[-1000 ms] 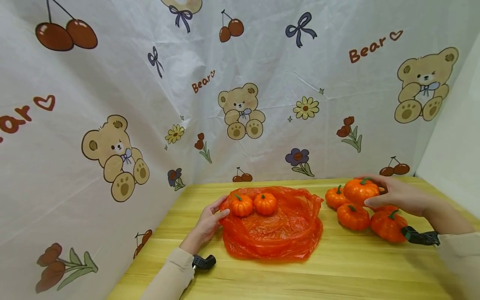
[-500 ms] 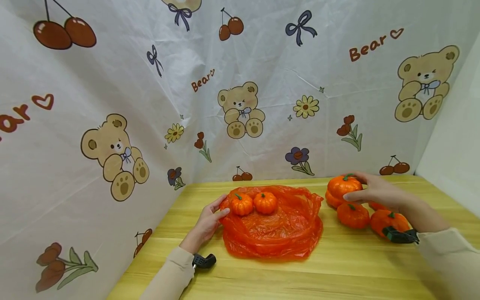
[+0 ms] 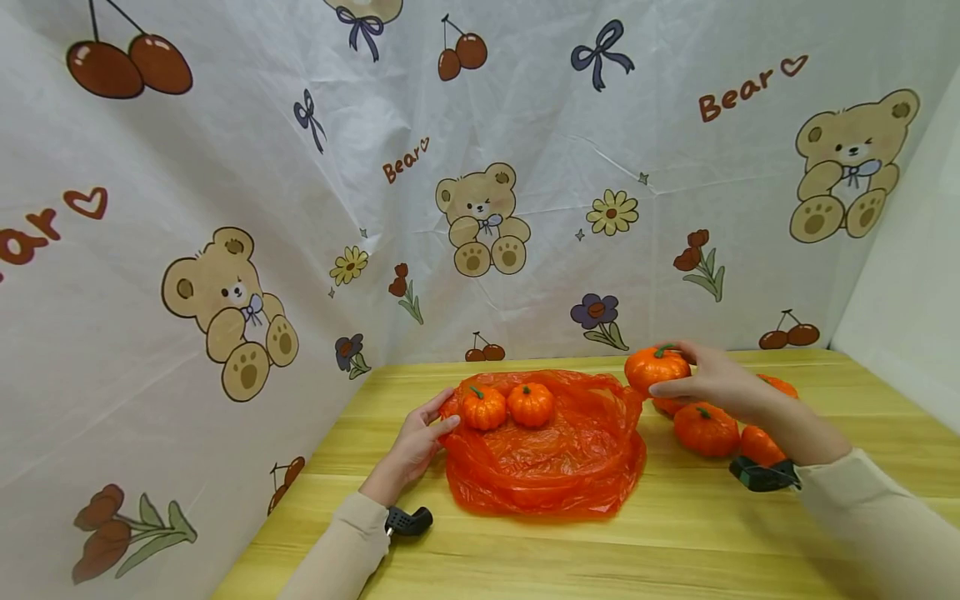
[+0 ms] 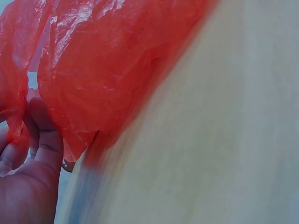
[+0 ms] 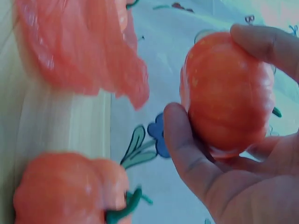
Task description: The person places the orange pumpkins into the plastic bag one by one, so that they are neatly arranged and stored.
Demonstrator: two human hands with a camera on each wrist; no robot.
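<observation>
A small orange pumpkin (image 3: 651, 370) with a green stem is gripped by my right hand (image 3: 712, 383), up off the table near the bag's right edge. In the right wrist view, thumb and fingers curl round this pumpkin (image 5: 229, 93). The red plastic bag (image 3: 555, 487) lies spread with its mouth open, and two pumpkins sit at its back left: one pumpkin (image 3: 483, 408) beside another pumpkin (image 3: 531, 405). At the left rim, my left hand (image 3: 415, 440) pinches the bag's edge; the left wrist view shows the thin film (image 4: 103, 79) between its fingers.
Several more pumpkins, such as the front one (image 3: 707, 430), stand on the wooden table (image 3: 600, 550) right of the bag, partly hidden under my right arm. A printed bear cloth (image 3: 555, 300) hangs behind and to the left. Black wrist devices (image 3: 408, 522) sit at both cuffs.
My right hand has carried the pumpkin leftward, from over the pumpkin group to beside the bag's right edge. The left hand and the bag have stayed where they were.
</observation>
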